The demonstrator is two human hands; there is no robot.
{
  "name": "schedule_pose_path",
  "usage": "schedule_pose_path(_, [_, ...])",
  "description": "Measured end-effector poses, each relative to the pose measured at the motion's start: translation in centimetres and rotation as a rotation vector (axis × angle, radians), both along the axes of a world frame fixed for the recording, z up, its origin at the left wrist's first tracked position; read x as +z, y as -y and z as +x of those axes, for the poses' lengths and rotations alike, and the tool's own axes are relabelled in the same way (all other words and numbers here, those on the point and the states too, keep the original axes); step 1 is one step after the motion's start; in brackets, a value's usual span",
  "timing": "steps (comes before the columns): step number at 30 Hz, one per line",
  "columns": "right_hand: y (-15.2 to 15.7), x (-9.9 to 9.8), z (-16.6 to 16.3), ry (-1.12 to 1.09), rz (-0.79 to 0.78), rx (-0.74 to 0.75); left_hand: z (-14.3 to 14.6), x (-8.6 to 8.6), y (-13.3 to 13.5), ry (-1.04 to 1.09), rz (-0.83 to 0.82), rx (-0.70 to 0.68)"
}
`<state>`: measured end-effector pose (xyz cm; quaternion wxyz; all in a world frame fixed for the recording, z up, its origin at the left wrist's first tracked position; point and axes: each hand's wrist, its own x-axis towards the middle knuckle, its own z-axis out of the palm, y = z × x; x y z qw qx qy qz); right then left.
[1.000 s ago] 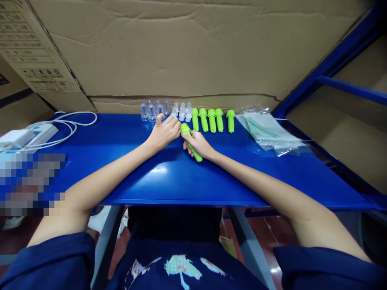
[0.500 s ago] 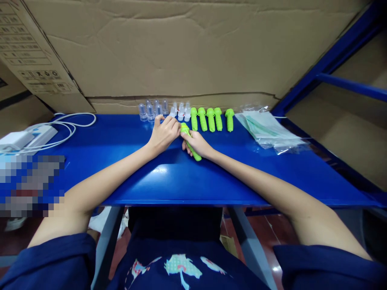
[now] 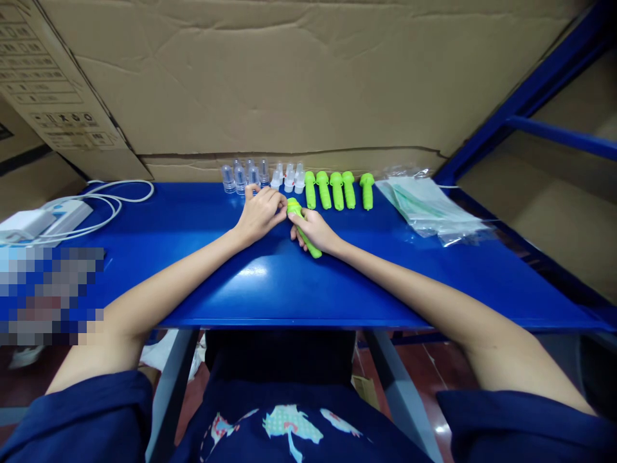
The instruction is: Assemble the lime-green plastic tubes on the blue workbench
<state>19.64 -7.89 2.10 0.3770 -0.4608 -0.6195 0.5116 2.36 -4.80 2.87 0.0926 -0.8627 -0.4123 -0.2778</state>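
My right hand (image 3: 317,230) is wrapped round a lime-green plastic handle (image 3: 311,245), which lies tilted with its wider head up and to the left. My left hand (image 3: 261,211) is beside that head, with its fingers bent toward the thumb and the tips at the head's left edge. Whether anything small is pinched there is too hidden to make out. Just behind my hands stand several more green handles (image 3: 336,191) in a row, wider heads up. Left of them are small translucent white pieces (image 3: 289,179), then several clear domed caps (image 3: 228,179).
The blue table (image 3: 366,276) meets a cardboard wall (image 3: 313,83) at the back. Clear plastic packets (image 3: 434,209) lie to the right, near a blue frame bar (image 3: 563,136). A white power strip (image 3: 67,215) and looped cable (image 3: 118,200) occupy the left side, behind a pixelated patch.
My left fingers have shifted slightly down and left from the head of the green handle, and more of the head shows. My right hand keeps its hold in the same place.
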Motion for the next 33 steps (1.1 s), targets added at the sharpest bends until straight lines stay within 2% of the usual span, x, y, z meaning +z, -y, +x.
schedule_pose_path(8, [-0.2,-0.4,0.2,-0.068,0.027,0.001,-0.1,0.5,-0.4,0.165,-0.261,0.006])
schedule_pose_path(13, [-0.4,-0.7,0.2,-0.076,0.026,-0.009,-0.1,0.5,-0.3,0.255,-0.338,0.002])
schedule_pose_path(27, [-0.7,-1.1,0.4,-0.117,0.054,0.011,-0.5,0.5,-0.3,0.251,-0.364,-0.089])
schedule_pose_path(33, [-1.6,-1.4,0.5,-0.188,0.033,-0.097,0.6,-0.1,0.4,0.258,-0.249,-0.066])
